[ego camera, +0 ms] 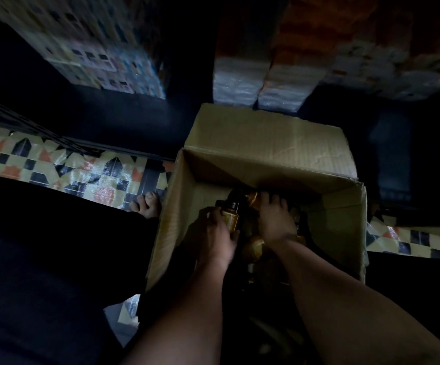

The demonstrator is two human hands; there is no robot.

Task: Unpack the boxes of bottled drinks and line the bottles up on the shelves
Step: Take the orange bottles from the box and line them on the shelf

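Note:
An open brown cardboard box (266, 143) stands on the floor in front of me, its flaps up. Inside lie several small amber bottles with dark caps, dim in the shadow. My left hand (213, 235) is closed around one amber bottle (230, 218) near the box's left wall, cap pointing away from me. My right hand (275, 219) reaches deeper into the box, fingers spread over other bottles (255, 247); whether it grips one is hidden.
Patterned floor tiles (55, 164) show to the left and right of the box. Bare toes (147, 204) rest beside the box's left wall. Wrapped packs of goods (261, 85) and a printed carton stack (103, 48) sit behind on dark shelving.

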